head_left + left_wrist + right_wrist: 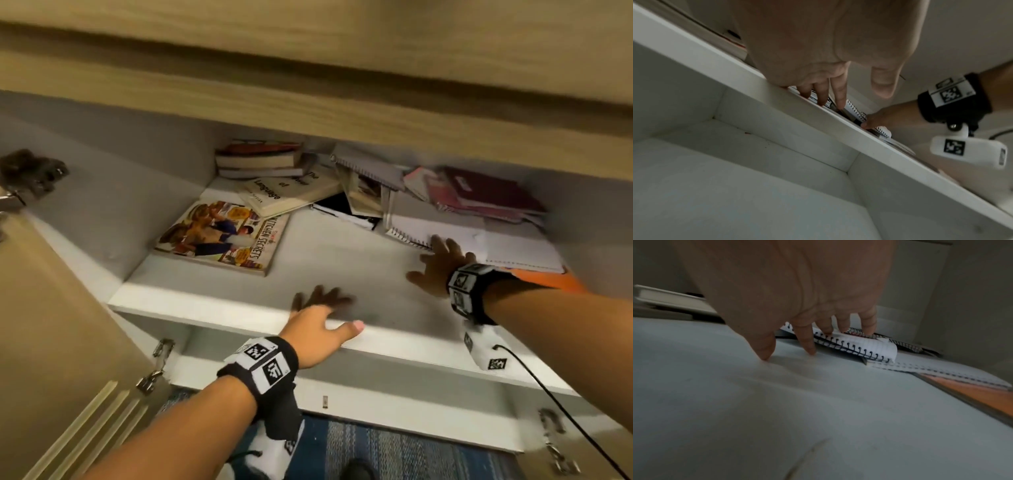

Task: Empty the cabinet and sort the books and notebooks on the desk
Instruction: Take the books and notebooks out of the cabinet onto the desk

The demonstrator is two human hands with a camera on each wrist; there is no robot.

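Books and notebooks lie scattered on a white cabinet shelf (342,260). A colourful cookbook (222,236) lies at the left. Behind it are a cream paperback (291,192) and a small book stack (260,159). At the right, maroon notebooks (479,195) lie behind a white spiral notebook (513,250), which lies on an orange cover (548,281). My right hand (438,260) is spread flat, with some fingertips on the spiral notebook (865,345) and the thumb and forefinger on the shelf. My left hand (322,305) rests open on the shelf's front edge and holds nothing.
An open wooden cabinet door (51,325) hangs at the left. The desk's underside (308,51) runs overhead. A lower white compartment (735,178) lies under the shelf. A blue striped rug (394,452) covers the floor below. A black cable (548,394) trails from my right wrist.
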